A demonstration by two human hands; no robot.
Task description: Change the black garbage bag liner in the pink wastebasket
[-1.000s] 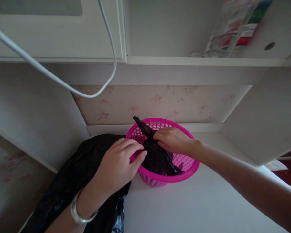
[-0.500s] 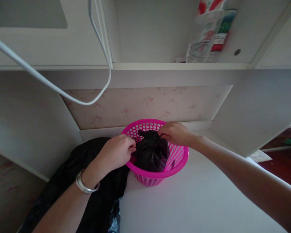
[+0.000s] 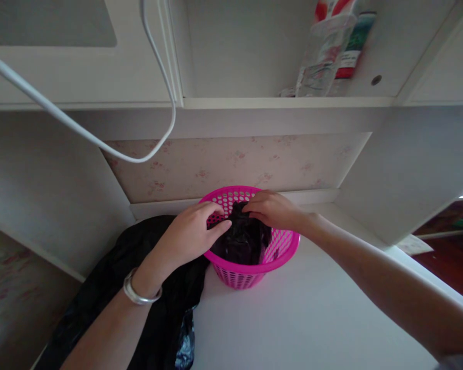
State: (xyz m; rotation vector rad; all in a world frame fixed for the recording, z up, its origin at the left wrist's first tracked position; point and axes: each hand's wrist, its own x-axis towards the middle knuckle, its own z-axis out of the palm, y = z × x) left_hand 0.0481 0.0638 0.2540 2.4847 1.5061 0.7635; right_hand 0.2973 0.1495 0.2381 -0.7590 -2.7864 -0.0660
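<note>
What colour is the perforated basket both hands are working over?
Bright pink; the basket shows clearly in the head view, with a black bag inside.

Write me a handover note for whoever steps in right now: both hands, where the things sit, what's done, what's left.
Left hand: over the near-left rim of the round pink perforated plastic basket, fingertips on the crumpled black plastic bag.
Right hand: pinching the top of that bag from the far side.
Basket stands on the white desk surface, by the back wall. A larger black plastic sheet lies left of it, under the left forearm.
Done: bag sits inside the basket.
Left: bag is bunched, not spread over the rim. Whether it is tied cannot be seen.
</note>
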